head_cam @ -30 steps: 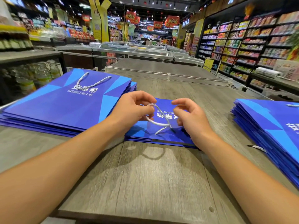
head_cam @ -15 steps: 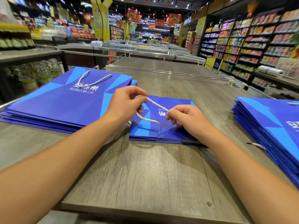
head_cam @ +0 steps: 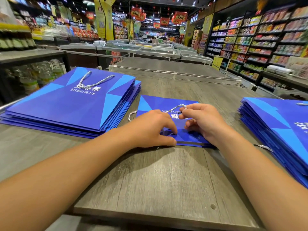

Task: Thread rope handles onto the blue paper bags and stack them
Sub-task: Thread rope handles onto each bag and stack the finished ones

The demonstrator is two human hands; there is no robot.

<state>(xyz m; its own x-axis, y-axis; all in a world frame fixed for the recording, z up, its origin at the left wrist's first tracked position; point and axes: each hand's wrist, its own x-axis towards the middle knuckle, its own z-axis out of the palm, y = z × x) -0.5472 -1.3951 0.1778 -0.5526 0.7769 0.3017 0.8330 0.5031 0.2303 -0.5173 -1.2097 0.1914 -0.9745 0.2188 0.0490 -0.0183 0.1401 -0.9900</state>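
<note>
Left hand [head_cam: 150,126] pinching near edge of blue bag [head_cam: 156,102] flat on desk [head_cam: 150,177]. Right hand [head_cam: 202,120] fingers [head_cam: 184,112] clamped on rope handle [head_cam: 176,107], looped over bag's middle.

Bag stacks [head_cam: 70,104] flanking bare tabletop [head_cam: 158,177]

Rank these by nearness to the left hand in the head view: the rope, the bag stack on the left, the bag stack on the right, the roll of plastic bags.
From the left hand:
1. Rope, just beyond the knuckles.
2. Left stack, on the table's left.
3. Right stack, past the right hand.
4. Plastic roll, far right shelf.
</note>
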